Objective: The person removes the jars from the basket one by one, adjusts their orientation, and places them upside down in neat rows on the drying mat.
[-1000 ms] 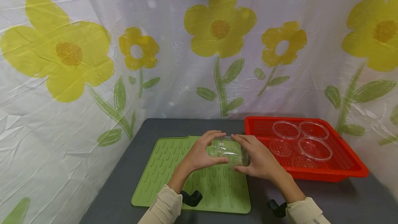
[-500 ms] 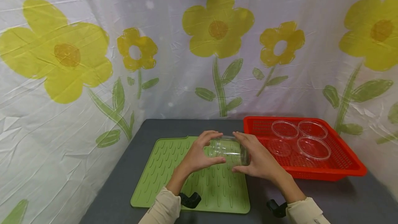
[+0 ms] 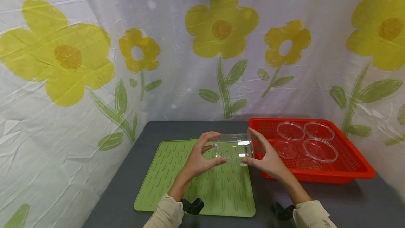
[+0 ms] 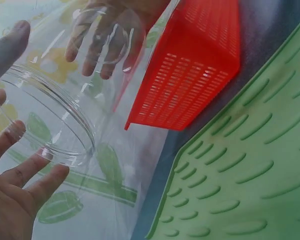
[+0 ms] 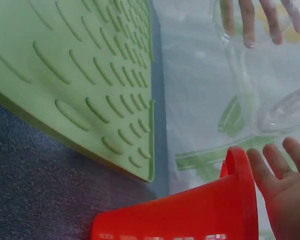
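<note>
A clear, see-through jar (image 3: 232,147) with a wide round mouth lies sideways in the air over the green ridged mat (image 3: 193,189). My left hand (image 3: 199,154) holds its left end, thumb below and fingers above. At the other end, my right hand (image 3: 269,156) grips it between thumb and fingers. In the left wrist view the ringed neck (image 4: 82,125) sits against the left fingertips, while the right fingers show through the clear wall. The right wrist view catches only part of the jar (image 5: 285,112) near the right fingers.
To the right stands a red perforated basket (image 3: 351,171) with three clear round-rimmed containers, one of them at its front (image 3: 320,162). Its near left corner is close to my right hand. A dark grey tabletop (image 3: 117,192) lies beneath, with a flower-printed curtain (image 3: 177,90) behind.
The jar has turned in my hands and now lies more level, with brighter glints on its side. My right fingers have shifted up and outward; my left hand has moved slightly left.
</note>
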The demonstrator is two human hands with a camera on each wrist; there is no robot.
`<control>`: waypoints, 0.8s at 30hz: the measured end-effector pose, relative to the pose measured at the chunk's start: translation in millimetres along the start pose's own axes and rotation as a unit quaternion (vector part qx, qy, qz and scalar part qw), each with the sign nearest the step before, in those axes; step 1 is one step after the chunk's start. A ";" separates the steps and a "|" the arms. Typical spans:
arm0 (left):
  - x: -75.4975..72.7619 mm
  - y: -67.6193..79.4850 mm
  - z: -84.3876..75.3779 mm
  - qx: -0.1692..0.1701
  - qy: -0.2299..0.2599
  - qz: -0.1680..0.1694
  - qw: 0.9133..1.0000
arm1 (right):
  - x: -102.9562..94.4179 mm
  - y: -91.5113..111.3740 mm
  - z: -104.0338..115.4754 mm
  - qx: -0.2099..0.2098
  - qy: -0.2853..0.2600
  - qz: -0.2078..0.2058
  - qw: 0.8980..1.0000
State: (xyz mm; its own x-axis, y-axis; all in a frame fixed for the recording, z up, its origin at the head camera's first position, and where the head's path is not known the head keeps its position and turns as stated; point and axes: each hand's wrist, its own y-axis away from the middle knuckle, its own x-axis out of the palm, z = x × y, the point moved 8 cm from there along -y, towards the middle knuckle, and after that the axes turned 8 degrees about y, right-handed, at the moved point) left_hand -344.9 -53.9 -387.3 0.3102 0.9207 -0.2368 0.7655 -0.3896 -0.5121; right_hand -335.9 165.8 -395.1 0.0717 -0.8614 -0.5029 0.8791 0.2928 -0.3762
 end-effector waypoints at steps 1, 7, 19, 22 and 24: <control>0.2 0.3 0.0 0.001 0.004 -0.002 1.000 | 0.0 0.0 0.3 -0.001 -0.005 0.003 1.000; 2.2 0.6 2.4 0.007 0.027 -0.007 1.000 | -1.8 -0.6 5.0 -0.002 -0.033 0.013 0.999; 4.0 1.5 3.7 -0.017 0.039 0.013 0.999 | -3.4 -3.6 8.9 0.003 -0.046 0.003 0.999; 3.2 -0.4 2.4 -0.021 0.002 0.015 1.000 | -1.7 -5.0 8.5 0.011 -0.026 -0.001 1.000; 3.0 -2.1 0.0 -0.016 -0.042 0.016 0.999 | -0.2 -5.8 9.6 0.012 0.003 -0.005 1.000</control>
State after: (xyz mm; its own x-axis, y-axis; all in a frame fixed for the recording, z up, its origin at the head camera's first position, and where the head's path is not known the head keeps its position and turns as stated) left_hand -345.6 -50.3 -386.9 0.2865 0.9025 -0.3216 0.7739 -0.4159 -0.4777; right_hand -336.5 160.3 -385.4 0.0598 -0.8614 -0.5044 0.8908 0.2741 -0.3624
